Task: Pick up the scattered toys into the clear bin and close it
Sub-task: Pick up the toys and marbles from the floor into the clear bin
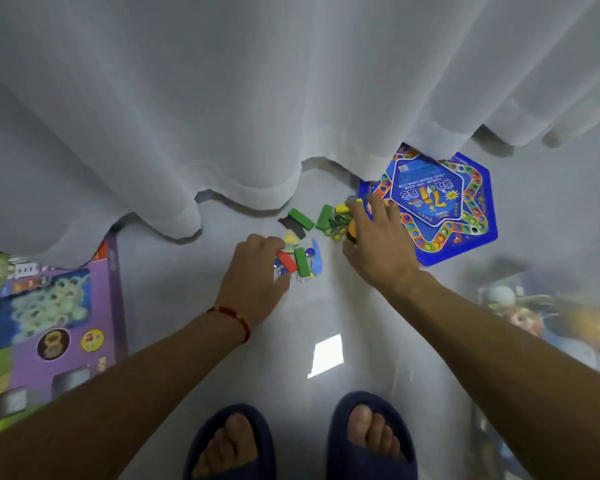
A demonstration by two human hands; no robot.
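Small toys lie scattered on the pale floor below the curtain: green blocks (300,218), a red block (287,261), blue marbles and a curved blue piece (317,261). My left hand (253,275) reaches down with fingers curled around the red block and the bits beside it. My right hand (378,244) lies over a cluster of green and yellow pieces (336,223), its fingers curled on them; what sits under the palm is hidden. The clear bin (548,327), holding toys, stands blurred at the right edge.
A blue hexagonal game board (465,206) lies on the floor partly under the white curtain (257,116). A purple game box (59,327) sits at the left. My feet in dark slippers (371,438) stand at the bottom.
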